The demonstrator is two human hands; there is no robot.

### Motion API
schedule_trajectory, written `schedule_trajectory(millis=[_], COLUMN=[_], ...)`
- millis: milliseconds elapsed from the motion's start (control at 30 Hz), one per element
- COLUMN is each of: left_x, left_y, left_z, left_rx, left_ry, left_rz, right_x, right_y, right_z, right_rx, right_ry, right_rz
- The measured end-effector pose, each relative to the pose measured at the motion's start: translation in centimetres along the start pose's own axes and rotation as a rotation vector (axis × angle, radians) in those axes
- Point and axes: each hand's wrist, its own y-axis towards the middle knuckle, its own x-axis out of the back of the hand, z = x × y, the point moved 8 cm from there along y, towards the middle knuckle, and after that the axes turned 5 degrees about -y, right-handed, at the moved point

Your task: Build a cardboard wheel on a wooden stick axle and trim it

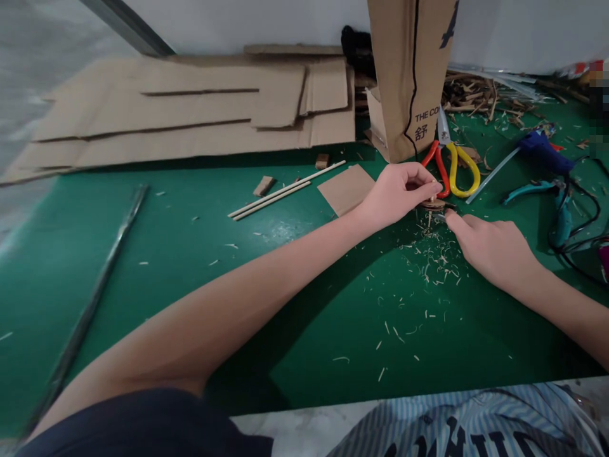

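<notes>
My left hand (399, 193) is closed, its thumb and forefinger pinching a thin wooden stick (433, 193) that stands up from a small brown disc (434, 204). To its right my right hand (490, 244) is closed around a small metal blade (438, 216), most of which the fingers hide. The blade lies right by the disc's lower edge. Pale shavings (442, 257) are scattered on the green table (314, 330) below both hands. Scissors with red and yellow handles (464, 171) lie just behind the hands.
Cardboard sheets (190, 114) lie at the back left, beside an upright cardboard box (399, 76). Two pale sticks (285, 193) and a cardboard square (347, 188) lie left of the hands. At right are a blue glue gun (545, 152), teal pliers (561, 216) and cables.
</notes>
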Motion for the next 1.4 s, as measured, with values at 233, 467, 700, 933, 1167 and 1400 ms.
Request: schedule_trajectory(millis=[233, 467, 700, 933, 1167, 1400], left_x=[0.1, 0.1, 0.2, 0.1, 0.1, 0.1], left_y=[0.0, 0.0, 0.0, -0.1, 0.1, 0.1], left_z=[0.1, 0.1, 0.1, -0.1, 0.0, -0.1], left_rx=[0.018, 0.003, -0.029, -0.023, -0.016, -0.021], left_ry=[-0.009, 0.02, 0.04, 0.039, 0.046, -0.005], left_rz=[-0.001, -0.009, -0.024, -0.013, -0.011, -0.013], right_x=[-0.3, -0.2, -0.1, -0.2, -0.6, -0.8], right_y=[-0.2, -0.2, 0.2, 0.3, 0.0, 0.3], right_z=[0.1, -0.2, -0.1, 0.0, 0.1, -0.6], right_rx=[0.027, -0.05, -0.026, 0.058, 0.084, -0.016], right_ry=[0.016, 0.004, 0.006, 0.029, 0.018, 0.022], right_rz=[-0.022, -0.057, 0.018, 0.051, 0.027, 0.02])
